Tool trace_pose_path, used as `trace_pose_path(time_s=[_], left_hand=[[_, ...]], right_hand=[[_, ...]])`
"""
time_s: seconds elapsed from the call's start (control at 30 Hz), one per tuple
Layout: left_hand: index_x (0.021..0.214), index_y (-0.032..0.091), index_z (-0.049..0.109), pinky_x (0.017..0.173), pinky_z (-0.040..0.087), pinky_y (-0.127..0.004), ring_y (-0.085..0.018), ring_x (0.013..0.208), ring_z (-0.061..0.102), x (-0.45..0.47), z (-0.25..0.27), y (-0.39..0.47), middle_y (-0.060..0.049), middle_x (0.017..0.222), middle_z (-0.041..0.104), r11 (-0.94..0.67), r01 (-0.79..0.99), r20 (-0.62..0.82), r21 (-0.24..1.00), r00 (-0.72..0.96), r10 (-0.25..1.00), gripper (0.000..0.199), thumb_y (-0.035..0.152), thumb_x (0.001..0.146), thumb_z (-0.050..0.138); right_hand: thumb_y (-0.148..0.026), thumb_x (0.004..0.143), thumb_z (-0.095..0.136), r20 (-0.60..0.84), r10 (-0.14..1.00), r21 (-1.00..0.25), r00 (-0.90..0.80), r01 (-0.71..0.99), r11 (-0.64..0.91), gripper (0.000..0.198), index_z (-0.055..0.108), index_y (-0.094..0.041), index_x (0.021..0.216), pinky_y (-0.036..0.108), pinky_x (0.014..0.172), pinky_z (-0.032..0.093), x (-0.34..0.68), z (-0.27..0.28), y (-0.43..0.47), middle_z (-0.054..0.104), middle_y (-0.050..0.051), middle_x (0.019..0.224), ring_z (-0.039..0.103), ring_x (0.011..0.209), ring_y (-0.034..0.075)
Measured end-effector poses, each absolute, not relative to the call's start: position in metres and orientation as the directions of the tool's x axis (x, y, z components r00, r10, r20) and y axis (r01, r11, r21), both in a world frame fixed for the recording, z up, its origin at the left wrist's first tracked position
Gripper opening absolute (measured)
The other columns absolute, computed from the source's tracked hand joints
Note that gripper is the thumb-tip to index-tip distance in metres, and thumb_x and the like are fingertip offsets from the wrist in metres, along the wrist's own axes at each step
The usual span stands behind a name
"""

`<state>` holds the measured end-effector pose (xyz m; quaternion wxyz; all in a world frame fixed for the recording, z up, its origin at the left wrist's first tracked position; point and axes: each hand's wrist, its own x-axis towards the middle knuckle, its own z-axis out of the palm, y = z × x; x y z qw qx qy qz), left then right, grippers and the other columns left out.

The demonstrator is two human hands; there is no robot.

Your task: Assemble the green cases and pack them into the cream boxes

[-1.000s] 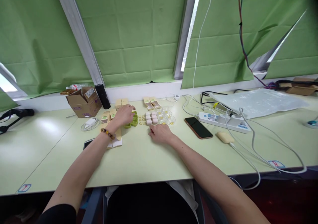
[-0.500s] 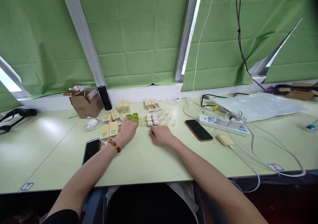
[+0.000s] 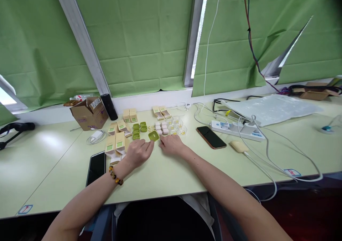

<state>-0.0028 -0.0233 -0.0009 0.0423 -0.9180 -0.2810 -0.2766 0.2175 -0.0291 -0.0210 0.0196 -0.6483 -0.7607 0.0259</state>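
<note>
Green square case (image 3: pixel 153 136) leans, pinched by the left hand (image 3: pixel 139 151), maybe to show inside; can't tell if curled right hand (image 3: pixel 172 144) holds anything.

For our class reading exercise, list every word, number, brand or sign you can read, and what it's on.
None can be read:
Cardboard box: purple print and white label, blurred.
Small boxes: green labels, too small.
Left sticker and right sticker: blurred.
Power strip: markings too small.
Bottle: red marking, blurred.
Green cup at left hand: no lettering visible.
</note>
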Motion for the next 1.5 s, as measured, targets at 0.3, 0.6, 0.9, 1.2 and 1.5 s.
trace_pose_path(time_s=[0.3,0.6,0.9,1.2,1.5], left_hand=[[0.095,0.027,0.075,0.052,0.025,-0.034,-0.018,0.054,0.041,-0.016,0.003,-0.044,-0.005,0.061,0.054,-0.860,0.438,0.616,0.263,0.609,0.499,0.027,0.034,0.104,0.051],[0.083,0.025,0.073,0.055,0.025,-0.033,-0.019,0.058,0.041,-0.012,0.001,-0.033,-0.006,0.059,0.053,-0.834,0.452,0.535,0.316,0.641,0.550,0.033,0.032,0.104,0.048],[0.089,0.023,0.070,0.056,0.028,-0.028,-0.014,0.053,0.039,-0.010,-0.023,-0.011,0.003,0.055,0.045,-0.505,0.221,0.393,0.834,0.405,0.826,0.023,0.047,0.091,0.070],[0.087,0.025,0.044,0.055,0.039,-0.026,-0.013,0.055,0.042,-0.008,-0.017,-0.001,0.008,0.057,0.037,0.008,-0.346,0.154,0.938,0.439,0.885,0.042,0.055,0.085,0.074],[0.094,0.023,0.050,0.057,0.037,-0.024,-0.013,0.058,0.051,0.011,-0.054,0.004,0.003,0.065,0.061,-0.265,0.186,0.235,0.946,0.169,0.957,0.018,0.038,0.104,0.049]], right_hand=[[-0.039,0.103,0.046,0.006,0.987,-0.082,-0.163,0.983,0.163,0.034,0.066,-0.019,0.123,0.041,0.086,0.048,0.219,-0.024,-0.029,0.077,0.017,0.115,0.073,0.106,0.036],[-0.036,0.100,0.056,0.078,0.988,-0.148,-0.137,0.978,0.147,0.027,0.064,-0.025,0.123,0.030,0.073,0.040,0.217,-0.021,-0.028,0.080,0.007,0.104,0.073,0.095,0.026],[-0.035,0.099,0.060,0.082,0.983,-0.200,-0.167,0.963,0.180,0.027,0.066,-0.026,0.124,0.030,0.073,0.040,0.215,-0.026,-0.029,0.081,0.004,0.102,0.072,0.099,0.024],[-0.035,0.100,0.056,0.044,0.980,-0.135,-0.196,0.970,0.200,0.026,0.068,-0.025,0.121,0.032,0.078,0.044,0.212,-0.023,-0.029,0.080,0.009,0.113,0.073,0.102,0.028],[-0.045,0.106,0.037,0.226,0.688,-0.147,-0.690,0.674,0.724,0.041,0.067,-0.028,0.129,0.047,0.103,0.049,0.160,-0.011,-0.118,0.072,0.012,0.128,0.064,0.121,0.031]])
